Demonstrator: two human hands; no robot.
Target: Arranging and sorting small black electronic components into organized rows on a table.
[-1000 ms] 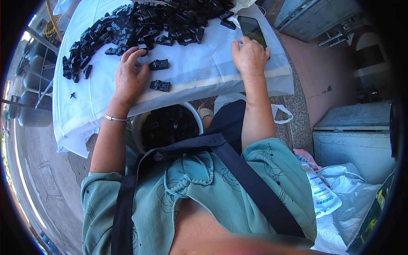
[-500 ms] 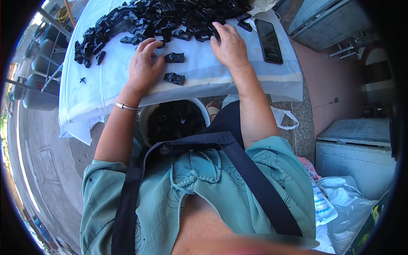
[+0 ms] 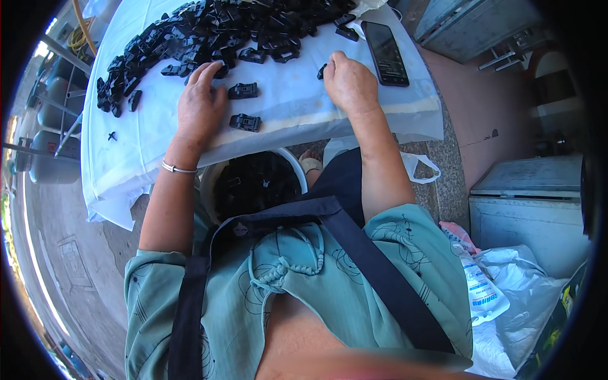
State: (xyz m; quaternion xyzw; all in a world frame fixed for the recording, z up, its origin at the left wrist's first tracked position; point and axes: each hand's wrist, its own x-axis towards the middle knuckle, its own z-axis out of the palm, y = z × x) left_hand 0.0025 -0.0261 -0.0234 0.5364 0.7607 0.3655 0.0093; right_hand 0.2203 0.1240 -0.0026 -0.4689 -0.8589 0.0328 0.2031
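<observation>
My right hand (image 3: 351, 82) is closed on a small black plastic part (image 3: 322, 71), which pokes out left of the curled fingers just above the table. On the left, my left hand (image 3: 199, 104) rests low over the cloth, fingers stretched and thumb apart. A black part (image 3: 221, 71) shows beside its fingertips; whether they touch it is unclear. Two similar black moulded parts, one (image 3: 243, 90) above the other (image 3: 245, 122), lie between my hands, close to the left thumb. Beyond the hands spreads a large heap of the same black parts (image 3: 209, 35).
A white cloth (image 3: 291, 95) covers the table. A black phone (image 3: 385, 54) lies right of my right hand. Below the table's near edge stands a white bucket (image 3: 299, 166) holding black parts. A metal cabinet (image 3: 525, 218) and plastic bags (image 3: 519, 278) are at the right.
My right hand has drawn away from the heap, slightly right and nearer, with a black part now showing in its fingers. The view has shifted slightly; the two parts between my hands keep their places.
</observation>
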